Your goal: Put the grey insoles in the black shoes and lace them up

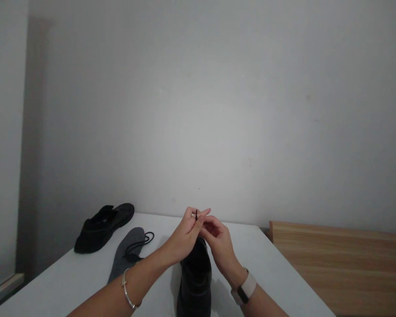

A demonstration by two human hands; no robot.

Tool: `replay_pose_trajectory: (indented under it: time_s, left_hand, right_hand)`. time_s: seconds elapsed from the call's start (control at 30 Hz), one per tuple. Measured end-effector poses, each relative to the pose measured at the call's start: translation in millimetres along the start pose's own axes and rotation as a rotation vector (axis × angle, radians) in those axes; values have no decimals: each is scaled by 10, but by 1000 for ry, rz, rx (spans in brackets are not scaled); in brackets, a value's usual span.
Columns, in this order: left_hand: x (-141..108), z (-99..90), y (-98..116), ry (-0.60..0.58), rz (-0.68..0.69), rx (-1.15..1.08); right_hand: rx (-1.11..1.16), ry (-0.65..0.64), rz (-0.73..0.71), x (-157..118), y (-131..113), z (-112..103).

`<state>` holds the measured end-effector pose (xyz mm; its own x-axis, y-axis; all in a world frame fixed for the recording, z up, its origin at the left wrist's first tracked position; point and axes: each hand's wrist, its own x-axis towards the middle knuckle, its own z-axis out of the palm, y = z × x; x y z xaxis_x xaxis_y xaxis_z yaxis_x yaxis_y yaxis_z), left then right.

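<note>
A black shoe (195, 281) stands on the white table in front of me, its heel end toward me and its opening facing up. Over its front part, both my hands meet. Between the thumb and fingers of my left hand (188, 231) is a black shoelace (196, 215), a short piece of it pointing up. My right hand (219, 240) has its thumb and fingertips pinched together against the left fingertips. What the right fingers hold is hidden. The front of the shoe is mostly covered by my hands.
To the left on the white table (260, 268) lies a grey insole (120, 259) with a loose black lace (148, 238) on it. Behind it is a second black shoe (102, 229). A grey wall rises at the back; a wooden panel (336, 264) stands right of the table.
</note>
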<state>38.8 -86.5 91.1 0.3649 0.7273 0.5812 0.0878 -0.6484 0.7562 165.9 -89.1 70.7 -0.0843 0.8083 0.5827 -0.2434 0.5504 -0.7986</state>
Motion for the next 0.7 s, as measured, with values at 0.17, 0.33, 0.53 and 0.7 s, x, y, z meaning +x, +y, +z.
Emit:
replay_pose_trajectory:
  time_s: [0.17,0.33,0.53,0.7]
  left_hand:
    - [-15,55,75,-22,5,-24]
    - [3,14,74,-36,-4,-55]
    - [-2,15,36,-20,-15,-96]
    - [-17,29,42,-58,-10,-94]
  right_hand:
    - [-69,79,-58,-7,-39,24]
    - [-79,125,-115,-15,-21,32]
    - [27,71,-42,-24,1,79]
    - [71,160,30,2,32,109]
